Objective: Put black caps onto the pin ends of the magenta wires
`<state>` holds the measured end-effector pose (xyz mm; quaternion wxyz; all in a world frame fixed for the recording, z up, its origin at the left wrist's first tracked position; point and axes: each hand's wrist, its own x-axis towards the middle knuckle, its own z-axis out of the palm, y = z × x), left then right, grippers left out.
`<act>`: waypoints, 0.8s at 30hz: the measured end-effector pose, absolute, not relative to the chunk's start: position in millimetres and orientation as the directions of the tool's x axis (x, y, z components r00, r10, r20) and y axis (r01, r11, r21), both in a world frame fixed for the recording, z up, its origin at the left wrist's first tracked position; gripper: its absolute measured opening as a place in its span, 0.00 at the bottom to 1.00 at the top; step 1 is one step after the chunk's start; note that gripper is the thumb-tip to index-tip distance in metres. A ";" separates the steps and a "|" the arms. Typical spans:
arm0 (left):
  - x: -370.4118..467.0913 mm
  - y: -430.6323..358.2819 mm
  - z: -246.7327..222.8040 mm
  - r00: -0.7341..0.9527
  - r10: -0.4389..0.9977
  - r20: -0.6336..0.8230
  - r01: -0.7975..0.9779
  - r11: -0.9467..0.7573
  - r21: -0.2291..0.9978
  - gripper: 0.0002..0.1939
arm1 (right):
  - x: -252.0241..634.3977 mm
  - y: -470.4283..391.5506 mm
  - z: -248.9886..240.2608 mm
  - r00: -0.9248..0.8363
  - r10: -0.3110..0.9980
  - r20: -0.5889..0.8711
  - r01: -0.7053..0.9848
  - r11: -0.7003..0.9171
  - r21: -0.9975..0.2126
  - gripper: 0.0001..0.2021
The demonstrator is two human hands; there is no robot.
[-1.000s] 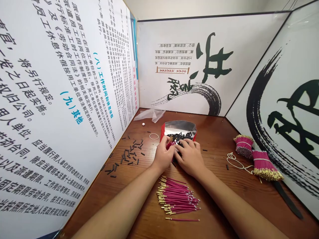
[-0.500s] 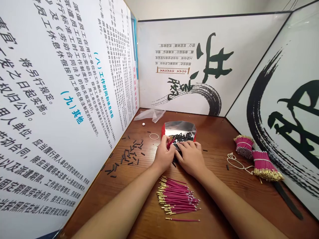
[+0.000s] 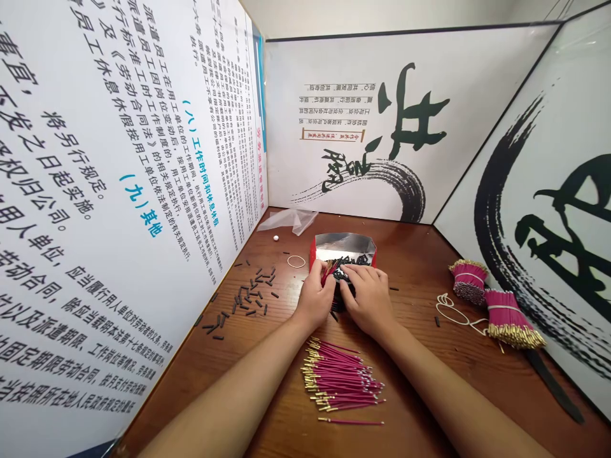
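Note:
My left hand [image 3: 315, 298] is closed round a few magenta wires [image 3: 328, 273] with gold ends, at the near left side of a red box [image 3: 312, 247] with a silvery inside. Black sleeve pieces [image 3: 358, 260] lie heaped in that box. My right hand [image 3: 368, 296] is at the box's near right side, fingers curled over the black pieces close to the left fingertips. Whatever its fingertips pinch is too small to make out. Between my forearms lies a pile of magenta wires [image 3: 341, 376], gold ends to the left, with one single wire [image 3: 351, 422] nearer me.
Loose black sleeve pieces [image 3: 251, 298] are scattered on the wooden table left of the box. A rubber band [image 3: 296, 261] and a clear plastic bag [image 3: 289, 221] lie behind them. Two tied wire bundles [image 3: 510, 318], cord [image 3: 451, 308] and a dark strip [image 3: 556, 388] lie right. Printed panels stand around.
The right hand's fingers have drawn in and curled, and its thumb has shifted slightly right. The left hand stays in place with the wires in it.

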<state>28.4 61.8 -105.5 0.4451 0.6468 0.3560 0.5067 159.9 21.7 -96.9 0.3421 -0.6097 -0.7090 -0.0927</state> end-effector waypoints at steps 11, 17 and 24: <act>27.5 59.5 -104.7 0.301 0.902 0.310 -0.014 -0.321 0.947 0.04 | 162.1 22.2 -95.4 0.241 0.748 0.618 0.563 0.411 -0.717 0.11; 26.8 58.0 -101.7 0.308 0.897 0.317 0.013 -0.337 0.941 0.06 | 158.7 19.0 -93.4 0.252 0.721 0.645 0.577 0.423 -0.699 0.05; 27.3 59.6 -104.5 0.330 0.887 0.324 0.047 -0.358 0.932 0.06 | 159.3 18.2 -94.3 0.214 0.735 0.643 0.581 0.433 -0.689 0.06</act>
